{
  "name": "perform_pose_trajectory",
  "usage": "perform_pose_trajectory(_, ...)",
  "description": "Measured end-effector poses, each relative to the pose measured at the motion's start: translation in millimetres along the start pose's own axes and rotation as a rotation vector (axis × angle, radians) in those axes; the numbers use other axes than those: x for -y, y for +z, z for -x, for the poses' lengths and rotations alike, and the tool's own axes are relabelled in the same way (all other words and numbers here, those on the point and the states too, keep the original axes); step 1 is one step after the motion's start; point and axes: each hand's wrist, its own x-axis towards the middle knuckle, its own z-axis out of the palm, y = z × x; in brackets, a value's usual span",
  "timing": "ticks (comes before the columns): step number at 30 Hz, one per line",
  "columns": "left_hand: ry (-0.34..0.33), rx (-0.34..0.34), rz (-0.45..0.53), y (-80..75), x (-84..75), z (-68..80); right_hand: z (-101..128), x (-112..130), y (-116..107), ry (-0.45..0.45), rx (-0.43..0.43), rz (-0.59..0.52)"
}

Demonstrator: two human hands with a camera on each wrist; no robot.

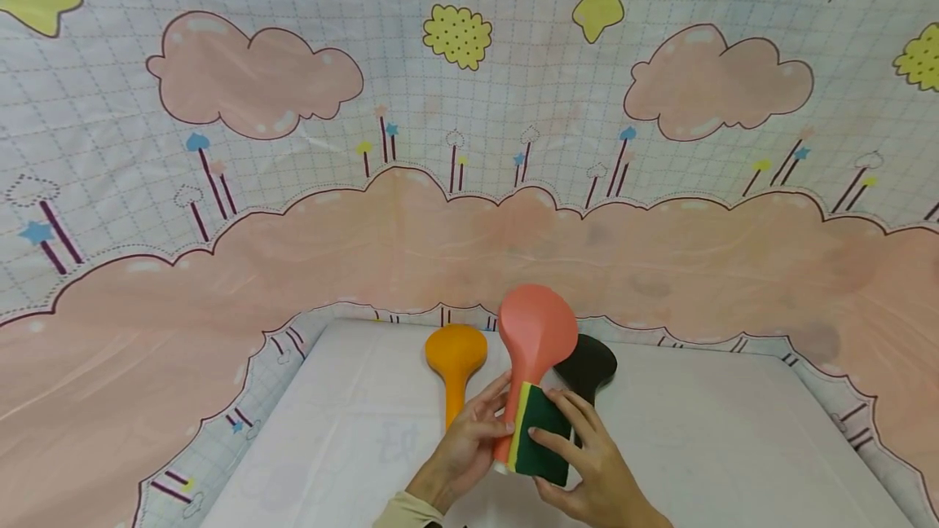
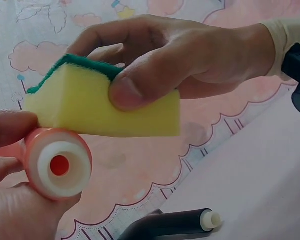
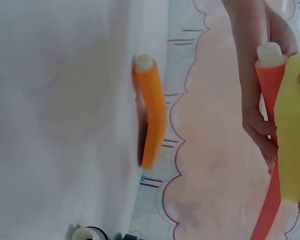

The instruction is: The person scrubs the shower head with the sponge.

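In the head view my left hand point(image 1: 465, 446) grips the handle of a coral-pink shower head point(image 1: 538, 331), its round end up and away from me. A white fitting with a round hole ends the handle, facing the left wrist camera. My right hand point(image 1: 597, 467) holds a yellow sponge point(image 2: 117, 107) with a green scouring side, thumb on the yellow and fingers on the green. The yellow face lies along the pink handle. Behind are an orange shower head point(image 1: 456, 351) on the left and a black shower head point(image 1: 589, 363), partly hidden, on the right.
All this is over a white tabletop point(image 1: 330, 430). A patterned cloth point(image 1: 469, 251) with pink clouds and stars rises behind the table and along its sides. In the right wrist view the orange shower head lies near the table's edge.
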Motion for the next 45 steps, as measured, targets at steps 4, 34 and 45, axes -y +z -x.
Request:
perform_pose_trajectory(4,0.011,-0.005,0.021,-0.3,-0.5,-0.6,-0.3,1.4,1.7,-0.032,-0.016,-0.014)
perform_pose_trajectory(34,-0.045,-0.045,0.003,5.4,-0.3,-1.9,-17.7,-24.6,-11.2,0.023,-0.074,0.011)
perform_pose_trajectory(45,-0.019,-0.064,-0.020,4.2,-3.0,-4.9,-5.3,-9.0,-5.1,0.058,0.044,0.033)
